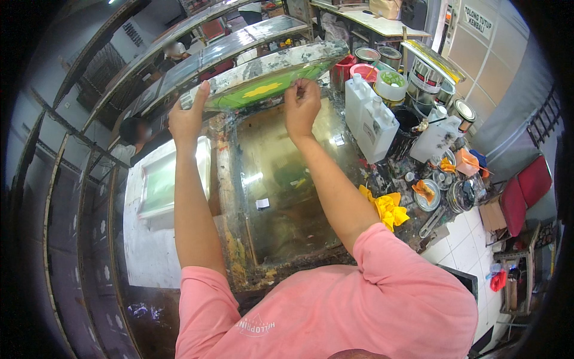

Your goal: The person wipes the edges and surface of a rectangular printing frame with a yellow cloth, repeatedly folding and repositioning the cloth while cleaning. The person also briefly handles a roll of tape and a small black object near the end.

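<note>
A screen printing frame (222,79) with a paint-smeared edge is tilted up at the far side of the table. Its green mesh (239,96) carries a yellow shape. My left hand (188,117) grips the frame's left end, thumb up against the edge. Close to the mesh on the right, my right hand (304,113) is closed in a pinch; whatever is between the fingertips is too small to tell. Below both arms lies a glossy glass-like plate (287,197) set in a stained surround. A small white paper piece (262,204) rests on it.
To the right stand white jerrycans (373,122), paint tins (426,78) and a red bucket (342,72). A yellow cloth (385,206) lies by my right elbow. On the left is a white board (134,239) with a pale green panel. Another person (122,152) is beyond it.
</note>
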The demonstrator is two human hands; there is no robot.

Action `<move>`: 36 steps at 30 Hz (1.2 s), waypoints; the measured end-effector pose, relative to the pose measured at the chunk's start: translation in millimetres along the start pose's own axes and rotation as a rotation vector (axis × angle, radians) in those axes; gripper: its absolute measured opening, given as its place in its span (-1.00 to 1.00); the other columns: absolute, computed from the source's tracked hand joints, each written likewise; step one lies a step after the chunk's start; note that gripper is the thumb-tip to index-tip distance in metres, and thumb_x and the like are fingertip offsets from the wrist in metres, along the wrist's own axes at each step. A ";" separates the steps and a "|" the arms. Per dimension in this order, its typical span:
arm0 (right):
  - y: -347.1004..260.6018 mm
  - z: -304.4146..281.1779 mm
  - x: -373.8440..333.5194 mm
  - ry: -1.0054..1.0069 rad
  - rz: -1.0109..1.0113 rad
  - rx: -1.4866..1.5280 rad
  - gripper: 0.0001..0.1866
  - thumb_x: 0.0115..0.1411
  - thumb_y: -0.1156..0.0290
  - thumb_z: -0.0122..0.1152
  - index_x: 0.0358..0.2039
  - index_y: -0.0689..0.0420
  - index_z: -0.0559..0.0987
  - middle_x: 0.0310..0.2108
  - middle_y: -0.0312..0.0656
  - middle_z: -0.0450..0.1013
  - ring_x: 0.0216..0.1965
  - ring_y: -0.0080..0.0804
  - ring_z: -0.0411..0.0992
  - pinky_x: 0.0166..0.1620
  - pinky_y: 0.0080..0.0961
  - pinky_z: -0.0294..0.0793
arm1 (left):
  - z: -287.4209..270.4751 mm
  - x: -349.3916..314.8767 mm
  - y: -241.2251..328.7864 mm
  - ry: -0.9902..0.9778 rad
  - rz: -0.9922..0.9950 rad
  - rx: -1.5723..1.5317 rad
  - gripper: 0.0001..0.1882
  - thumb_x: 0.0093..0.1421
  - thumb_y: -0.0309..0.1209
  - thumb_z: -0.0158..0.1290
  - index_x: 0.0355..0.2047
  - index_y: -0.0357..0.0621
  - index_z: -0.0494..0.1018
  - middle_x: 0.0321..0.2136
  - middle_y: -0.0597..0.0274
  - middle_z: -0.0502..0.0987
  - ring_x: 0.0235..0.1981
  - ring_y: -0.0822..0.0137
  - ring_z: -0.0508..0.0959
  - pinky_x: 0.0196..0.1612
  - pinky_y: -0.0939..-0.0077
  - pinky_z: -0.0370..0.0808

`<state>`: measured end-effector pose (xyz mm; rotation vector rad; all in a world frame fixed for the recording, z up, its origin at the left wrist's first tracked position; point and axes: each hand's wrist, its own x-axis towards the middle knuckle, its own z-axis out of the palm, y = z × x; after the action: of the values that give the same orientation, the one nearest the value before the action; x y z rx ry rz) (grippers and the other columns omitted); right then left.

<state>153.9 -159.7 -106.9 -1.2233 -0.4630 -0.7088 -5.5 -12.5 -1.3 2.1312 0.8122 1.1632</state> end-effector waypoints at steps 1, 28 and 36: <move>-0.4 -0.9 -0.7 -0.007 -0.041 -0.027 -0.88 0.16 0.50 0.16 -0.32 0.27 0.48 -0.35 -0.06 0.43 -0.29 -0.16 0.41 -0.17 -0.29 0.39 | 0.1 0.2 -0.2 0.001 0.005 -0.007 -0.21 -0.03 0.33 0.20 -0.15 -0.19 0.64 -0.21 0.05 0.67 -0.10 0.17 0.62 0.08 0.37 0.39; -96.3 -57.3 -67.6 -0.651 0.103 0.098 -0.88 0.16 0.46 0.15 -0.31 0.21 0.48 -0.35 -0.08 0.43 -0.28 -0.10 0.41 -0.18 -0.28 0.38 | 2.0 -0.2 -1.0 0.035 0.029 0.094 -0.10 -0.06 0.37 0.20 -0.17 -0.36 0.61 -0.24 -0.09 0.65 -0.14 0.06 0.63 0.03 0.32 0.44; -114.0 -207.4 -32.9 -0.894 0.299 -0.139 -0.84 0.23 0.38 0.14 -0.28 0.22 0.51 -0.36 -0.14 0.44 -0.31 -0.35 0.42 -0.25 -0.44 0.37 | 10.8 29.5 -64.7 0.060 0.016 0.247 0.20 -0.13 0.48 0.14 0.01 -0.61 0.44 0.02 -0.32 0.50 0.13 -0.05 0.48 0.24 0.16 0.30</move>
<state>39.8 -369.5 -111.4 -1.6724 -0.9431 0.1055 1.5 49.1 -37.6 2.3138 1.0134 1.1920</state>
